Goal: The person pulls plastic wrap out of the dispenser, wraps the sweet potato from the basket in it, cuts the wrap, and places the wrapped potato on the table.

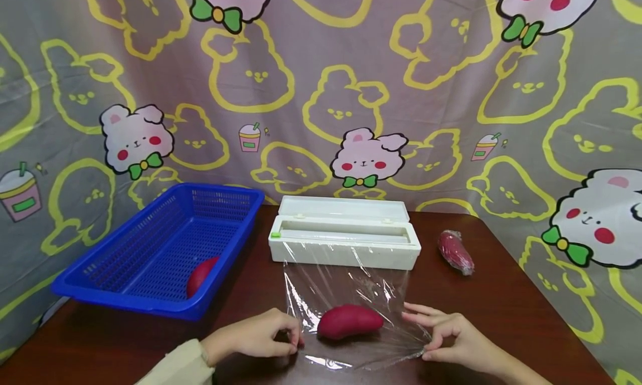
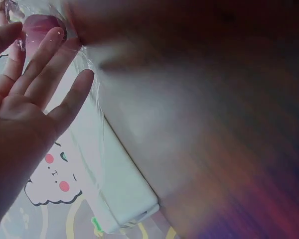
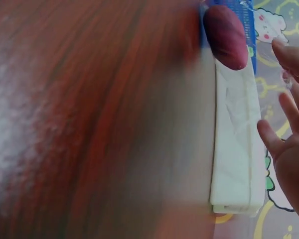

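Note:
A red sweet potato (image 1: pixel 348 321) lies on a sheet of clear cling film (image 1: pixel 346 287), which runs out from a white cling film dispenser box (image 1: pixel 343 252). My left hand (image 1: pixel 263 334) pinches the film's near left edge between thumb and fingers. At the near right corner, my right hand (image 1: pixel 458 340) pinches the film with thumb and forefinger, other fingers spread beside it. The left wrist view has the same sweet potato (image 2: pixel 42 30) past the fingertips. In the right wrist view, the sweet potato (image 3: pixel 226 37) appears near the top, left of the fingers.
A blue plastic basket (image 1: pixel 150 304) stands at the left with another red sweet potato (image 1: pixel 202 276) inside. A film-wrapped sweet potato (image 1: pixel 455 252) lies at the right of the brown table (image 1: pixel 506 307). The dispenser's lid (image 1: pixel 343 208) is raised. A patterned curtain (image 1: pixel 301 50) hangs behind.

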The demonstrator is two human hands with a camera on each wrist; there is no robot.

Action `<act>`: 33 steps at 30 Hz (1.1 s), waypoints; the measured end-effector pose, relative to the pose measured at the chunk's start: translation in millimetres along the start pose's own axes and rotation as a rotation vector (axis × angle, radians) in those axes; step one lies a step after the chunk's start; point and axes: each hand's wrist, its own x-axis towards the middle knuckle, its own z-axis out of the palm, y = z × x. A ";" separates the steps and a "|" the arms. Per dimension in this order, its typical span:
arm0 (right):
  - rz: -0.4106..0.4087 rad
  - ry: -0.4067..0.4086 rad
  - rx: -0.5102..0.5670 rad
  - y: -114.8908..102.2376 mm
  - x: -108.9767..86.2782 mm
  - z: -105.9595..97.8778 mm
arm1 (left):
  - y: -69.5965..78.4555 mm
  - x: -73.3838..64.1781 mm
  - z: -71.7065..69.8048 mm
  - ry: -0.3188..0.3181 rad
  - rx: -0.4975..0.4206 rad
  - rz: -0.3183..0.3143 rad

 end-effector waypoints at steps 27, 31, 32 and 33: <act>0.251 0.086 0.091 19.3 10.5 -12.6 | -9.0 18.3 -5.4 0.397 -0.638 -0.348; 0.331 0.036 0.063 22.6 14.6 -12.6 | -12.6 23.2 -7.0 0.393 -0.564 -0.380; 0.350 0.024 0.052 23.0 15.5 -12.2 | -13.2 24.4 -7.2 0.385 -0.526 -0.389; 0.357 0.008 0.029 23.4 16.5 -11.5 | -13.8 25.7 -7.2 0.373 -0.477 -0.398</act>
